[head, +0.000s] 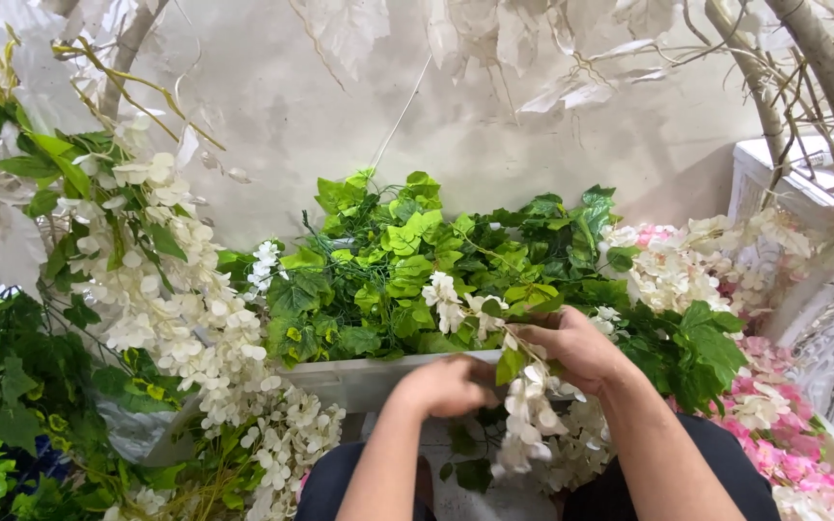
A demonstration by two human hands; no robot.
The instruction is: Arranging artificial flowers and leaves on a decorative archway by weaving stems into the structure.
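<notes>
We hold a white flower garland point(525, 405) at the front edge of a long white planter box point(359, 378) packed with green leaves point(388, 270). Our right hand point(571, 345) has its fingers clenched around the stem; our left hand point(448, 384) grips it just beside, blossoms hanging below.

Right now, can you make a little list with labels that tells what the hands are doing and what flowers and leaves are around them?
Left hand: closed on the flower spray, over the box edge
Right hand: gripping the stem higher up
Held thing: white flower spray, hanging down between the arms
Box: pale planter box, rim in front
In the box: green leaves
Left side: white blossoms
Right side: pink flowers
Behind: pale wall
</notes>
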